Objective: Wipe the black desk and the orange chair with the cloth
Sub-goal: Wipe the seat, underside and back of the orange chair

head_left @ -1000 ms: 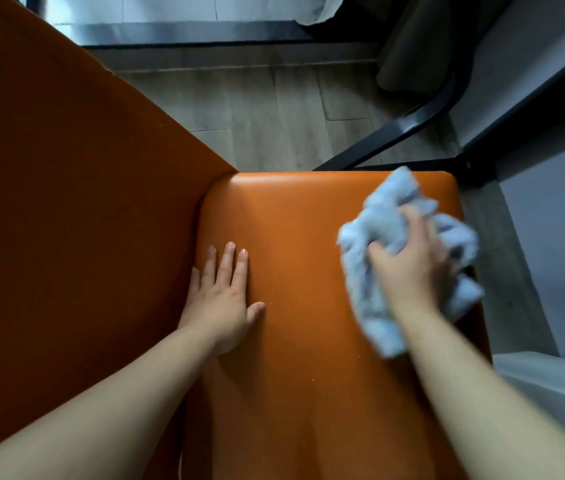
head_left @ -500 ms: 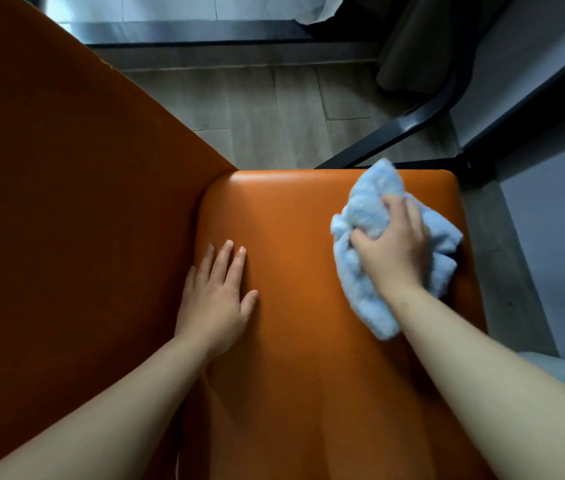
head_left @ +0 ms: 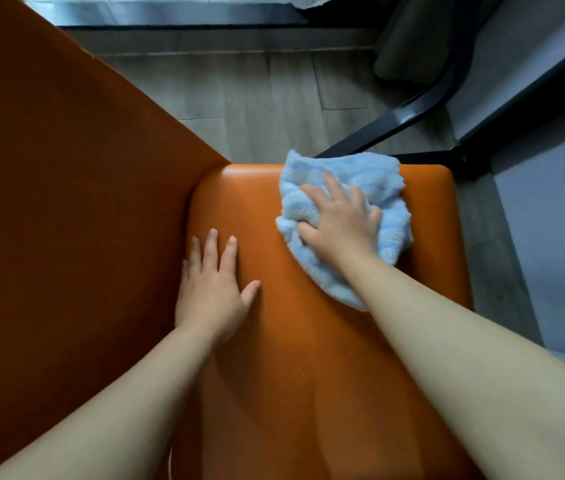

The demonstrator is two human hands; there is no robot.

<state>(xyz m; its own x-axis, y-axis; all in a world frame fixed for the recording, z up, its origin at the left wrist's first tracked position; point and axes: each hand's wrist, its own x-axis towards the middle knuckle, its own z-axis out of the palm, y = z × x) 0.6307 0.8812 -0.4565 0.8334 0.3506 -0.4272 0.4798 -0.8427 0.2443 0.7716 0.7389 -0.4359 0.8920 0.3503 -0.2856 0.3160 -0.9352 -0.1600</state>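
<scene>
Here, fluffy bunched blue cloth atop smooth orange chair seat.

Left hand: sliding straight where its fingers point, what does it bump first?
Probably nothing: ahead of the left hand is bare seat up to its edge. The cloth lies off to the right.

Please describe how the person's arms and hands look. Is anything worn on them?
The left forearm and the right forearm are bare, with no sleeves in view. The left hand and the right hand have no gloves, and I see no rings, watch or bracelets. The visible fingernails are short and look unpainted.
</scene>
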